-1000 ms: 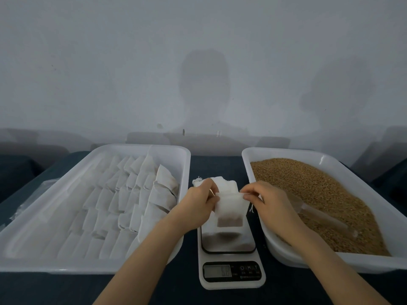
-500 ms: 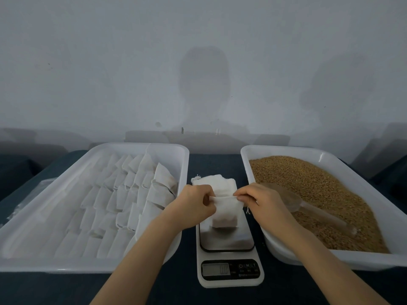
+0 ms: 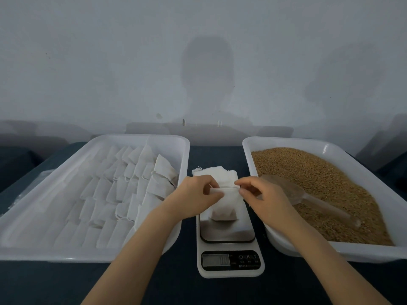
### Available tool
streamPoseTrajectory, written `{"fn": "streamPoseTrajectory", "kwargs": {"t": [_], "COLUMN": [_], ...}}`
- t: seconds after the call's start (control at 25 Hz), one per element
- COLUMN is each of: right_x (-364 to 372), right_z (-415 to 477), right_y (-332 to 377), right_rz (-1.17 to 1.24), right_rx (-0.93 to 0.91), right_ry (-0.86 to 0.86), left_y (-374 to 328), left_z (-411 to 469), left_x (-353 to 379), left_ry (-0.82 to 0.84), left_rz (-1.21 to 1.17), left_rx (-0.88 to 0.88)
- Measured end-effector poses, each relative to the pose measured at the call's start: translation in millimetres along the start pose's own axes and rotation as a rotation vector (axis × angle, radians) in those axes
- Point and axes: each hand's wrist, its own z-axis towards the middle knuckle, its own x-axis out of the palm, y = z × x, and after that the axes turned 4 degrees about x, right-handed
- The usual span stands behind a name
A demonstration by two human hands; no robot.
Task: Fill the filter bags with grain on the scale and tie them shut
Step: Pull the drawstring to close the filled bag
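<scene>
A white filter bag (image 3: pixel 224 205) with grain in its lower part stands on the steel plate of the kitchen scale (image 3: pixel 229 234). My left hand (image 3: pixel 193 195) pinches the left side of the bag's top edge. My right hand (image 3: pixel 262 194) pinches the right side of that edge. Just behind the scale lies a small stack of empty filter bags (image 3: pixel 217 173). The white tray on the right (image 3: pixel 330 249) is full of brown grain (image 3: pixel 319 186), and a clear plastic scoop (image 3: pixel 304 199) lies in the grain close to my right hand.
A large white tray (image 3: pixel 66 254) on the left holds several rows of filled filter bags (image 3: pixel 123 192). Everything sits on a dark blue table (image 3: pixel 215 155) against a pale wall. The scale's display (image 3: pixel 216 260) faces me at the front.
The bag has come down from above the scale onto its plate. Both hands have closed in on its top edge, which is now gathered flat.
</scene>
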Motion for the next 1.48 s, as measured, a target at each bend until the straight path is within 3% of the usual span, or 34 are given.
{"fn": "streamPoseTrajectory", "kwargs": {"t": [0.76,1.48], "right_x": [0.3,0.6], "right_z": [-1.8,-1.4], "right_y": [0.8,1.5], "right_rz": [-0.007,-0.026], "right_rx": [0.021,0.021], "right_ry": [-0.009,-0.008], "left_y": [-0.8,-2.8], "left_z": [-1.4,-0.8], "left_x": [2.0,1.4], "left_ry": [-0.009,0.023], "left_rz": [-0.083,0.023], "left_rx": [0.027,0.007]}}
